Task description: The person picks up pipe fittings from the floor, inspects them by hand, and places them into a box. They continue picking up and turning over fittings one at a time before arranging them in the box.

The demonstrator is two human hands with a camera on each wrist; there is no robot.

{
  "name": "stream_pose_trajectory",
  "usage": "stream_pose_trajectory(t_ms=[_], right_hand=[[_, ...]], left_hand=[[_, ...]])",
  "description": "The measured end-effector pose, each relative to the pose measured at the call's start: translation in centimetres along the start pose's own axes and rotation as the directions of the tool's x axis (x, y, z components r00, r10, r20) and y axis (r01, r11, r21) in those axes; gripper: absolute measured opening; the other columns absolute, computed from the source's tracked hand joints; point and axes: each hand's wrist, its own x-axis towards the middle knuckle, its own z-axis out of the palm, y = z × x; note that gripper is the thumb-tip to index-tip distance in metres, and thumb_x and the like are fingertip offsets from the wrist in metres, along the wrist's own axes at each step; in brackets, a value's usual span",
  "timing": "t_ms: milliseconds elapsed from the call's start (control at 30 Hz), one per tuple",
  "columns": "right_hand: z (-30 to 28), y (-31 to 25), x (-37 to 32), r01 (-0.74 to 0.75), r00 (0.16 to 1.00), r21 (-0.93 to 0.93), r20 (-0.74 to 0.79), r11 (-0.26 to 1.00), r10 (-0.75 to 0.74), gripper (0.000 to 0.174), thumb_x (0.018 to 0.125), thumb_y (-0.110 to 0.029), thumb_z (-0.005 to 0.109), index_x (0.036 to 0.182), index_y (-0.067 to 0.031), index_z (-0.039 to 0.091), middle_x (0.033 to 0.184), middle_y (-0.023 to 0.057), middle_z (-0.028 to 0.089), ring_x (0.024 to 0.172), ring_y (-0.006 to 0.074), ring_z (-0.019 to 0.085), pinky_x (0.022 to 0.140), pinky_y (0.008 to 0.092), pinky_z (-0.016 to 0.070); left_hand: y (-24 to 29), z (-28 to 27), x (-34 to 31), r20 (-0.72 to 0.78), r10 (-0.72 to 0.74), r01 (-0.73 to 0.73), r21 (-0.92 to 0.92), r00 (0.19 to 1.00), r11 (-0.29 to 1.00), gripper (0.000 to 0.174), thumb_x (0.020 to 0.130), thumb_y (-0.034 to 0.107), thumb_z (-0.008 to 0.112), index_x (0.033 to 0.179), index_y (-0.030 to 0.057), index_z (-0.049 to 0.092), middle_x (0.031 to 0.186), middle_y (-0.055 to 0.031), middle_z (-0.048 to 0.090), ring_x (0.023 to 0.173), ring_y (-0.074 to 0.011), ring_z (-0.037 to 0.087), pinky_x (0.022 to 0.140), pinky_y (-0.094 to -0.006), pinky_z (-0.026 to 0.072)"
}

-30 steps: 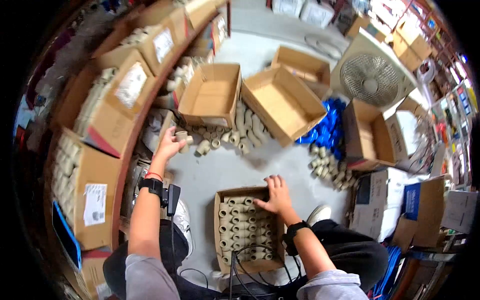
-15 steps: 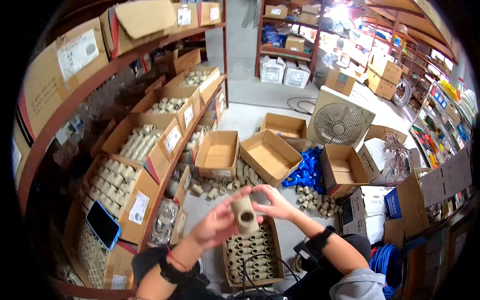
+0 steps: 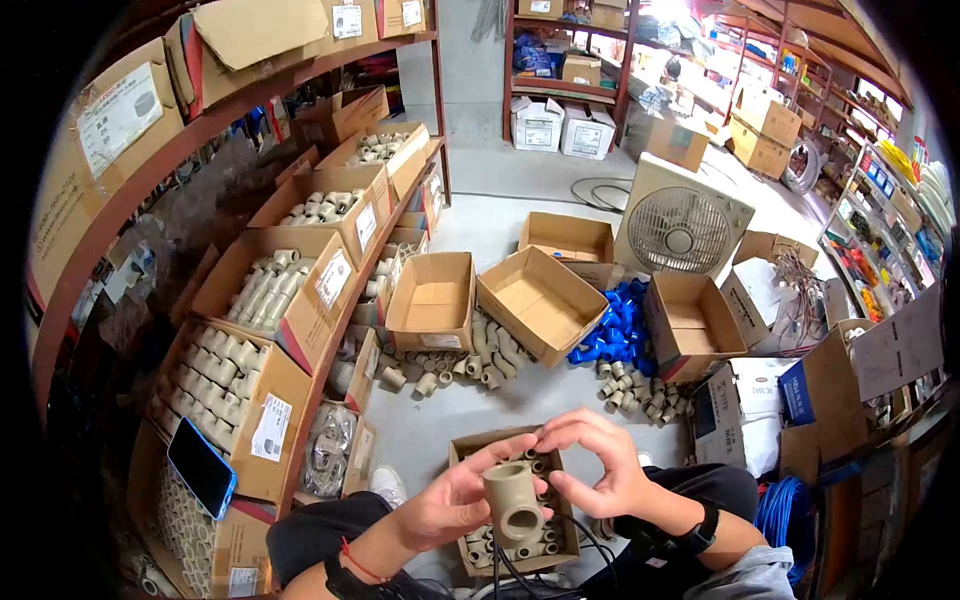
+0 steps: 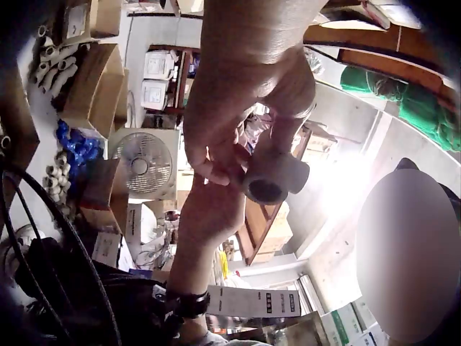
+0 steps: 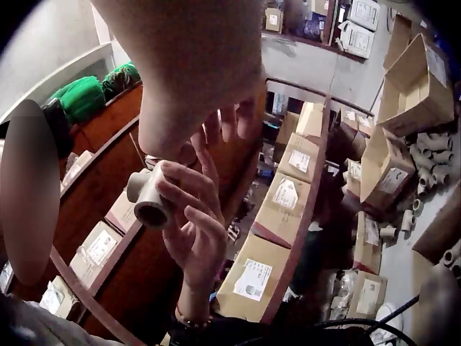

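Note:
My left hand (image 3: 445, 508) holds a beige plastic pipe tee (image 3: 512, 500) by its side, raised above a cardboard box (image 3: 571, 500). The tee's round openings show, one of them facing my head camera. Just to the right, my right hand (image 3: 610, 470) has its thumb and index finger spread in a loose curve, with the thumb tip close beside the tee. In the right wrist view, the left fingers wrap the tee (image 5: 153, 196). Rows of similar fittings (image 3: 540, 548) lie in the box below, partly hidden by my hands and black cables.
Cardboard boxes of beige fittings (image 3: 210, 385) fill the rack at left, where a blue-edged phone (image 3: 203, 468) leans. Ahead stand open boxes (image 3: 430, 300), loose fittings (image 3: 428, 384), blue fittings (image 3: 620, 325) and a fan (image 3: 682, 225). More cartons (image 3: 740, 410) stand at right.
My left hand has come from the loose fittings at far left to above the box, bringing the tee. The right hand has lifted off the box and moved beside it; lately both sank slightly.

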Motion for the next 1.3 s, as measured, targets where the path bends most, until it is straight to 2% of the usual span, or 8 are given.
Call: stream_pose_trajectory(t_ms=[300,500,700,800,900,1000,1133,1300], right_hand=[[-0.06,-0.14,-0.19,-0.017,1.0,0.016,-0.017,1.0,0.018,0.021,0.061,-0.005,0.057,0.081,-0.0015,0.055,0.086,0.0113,0.054,0.079,0.0227,0.053,0.07,0.0287,0.0418],[-0.25,-0.1,-0.28,0.0,1.0,0.001,-0.009,1.0,0.0,0.023,0.058,-0.008,0.058,0.08,-0.002,0.055,0.085,0.0115,0.054,0.077,0.023,0.053,0.067,0.0282,0.042],[-0.25,-0.46,-0.45,0.05,0.998,-0.003,-0.036,0.999,-0.05,0.022,0.057,-0.008,0.059,0.077,-0.0014,0.055,0.08,0.0108,0.055,0.072,0.0226,0.053,0.064,0.0278,0.0423],[-0.39,-0.35,-0.53,0.072,0.997,0.032,-0.021,0.997,-0.072,0.023,0.058,-0.013,0.061,0.076,-0.0018,0.055,0.076,0.0103,0.054,0.068,0.0225,0.053,0.062,0.0281,0.0417],[-0.57,0.08,-0.57,0.072,0.993,0.153,0.078,0.986,-0.084,0.026,0.059,-0.021,0.063,0.075,-0.0026,0.054,0.074,0.009,0.054,0.065,0.0225,0.052,0.058,0.0285,0.0403],[-0.37,0.25,-0.57,0.085,0.98,0.157,0.164,0.984,-0.111,0.03,0.059,-0.027,0.064,0.073,-0.0033,0.054,0.071,0.0074,0.054,0.062,0.0229,0.052,0.056,0.0289,0.0387],[-0.31,-0.04,-0.71,0.054,0.965,0.112,0.249,0.992,-0.08,0.026,0.06,-0.025,0.065,0.071,-0.0035,0.053,0.067,0.0068,0.053,0.06,0.023,0.052,0.054,0.0289,0.038],[0.41,0.2,-0.74,0.017,0.975,0.173,0.214,0.985,-0.055,0.021,0.061,-0.019,0.064,0.068,-0.002,0.054,0.063,0.0085,0.052,0.057,0.0229,0.052,0.051,0.0291,0.0387]], left_hand=[[-0.53,0.23,-0.53,-0.007,-0.072,0.07,-0.149,0.997,0.986,0.075,0.072,0.014,0.06,0.127,0.0071,0.01,0.112,-0.0169,0.044,0.105,-0.0324,0.042,0.09,-0.039,0.0316],[-0.33,0.45,-0.68,-0.032,-0.092,0.087,-0.135,0.995,0.987,0.073,0.073,0.011,0.059,0.127,0.0066,0.011,0.112,-0.0165,0.044,0.106,-0.0321,0.042,0.091,-0.0386,0.031],[-0.56,0.3,-0.65,-0.076,-0.071,0.064,-0.092,0.995,0.994,0.074,0.069,0.009,0.062,0.126,0.0051,0.015,0.112,-0.0153,0.044,0.105,-0.0257,0.044,0.09,-0.0351,0.0316],[-0.7,-0.05,-0.54,-0.144,-0.009,0.01,0.005,0.99,1.0,0.075,0.065,0.007,0.066,0.124,0.0048,0.02,0.105,-0.011,0.048,0.1,-0.0186,0.046,0.088,-0.0313,0.0328],[-0.45,0.17,-0.51,-0.277,0.079,-0.039,0.146,0.958,0.989,0.078,0.058,0.004,0.071,0.122,0.0047,0.026,0.097,-0.0066,0.049,0.093,-0.0139,0.046,0.085,-0.0283,0.0342],[-0.32,0.21,-0.39,-0.18,0.203,-0.107,0.434,0.962,0.895,0.078,0.055,0.001,0.072,0.119,0.0051,0.029,0.093,-0.0044,0.049,0.089,-0.0124,0.046,0.083,-0.0264,0.035],[-0.38,0.18,-0.35,-0.129,0.25,-0.161,0.477,0.96,0.864,0.072,0.055,-0.001,0.071,0.116,0.0056,0.035,0.093,-0.0033,0.049,0.088,-0.0106,0.046,0.078,-0.0242,0.0356],[-0.39,0.1,-0.33,-0.161,0.217,-0.117,0.476,0.963,0.872,0.071,0.055,-0.001,0.071,0.116,0.0063,0.035,0.092,-0.0018,0.049,0.085,-0.009,0.046,0.076,-0.0223,0.0348]])
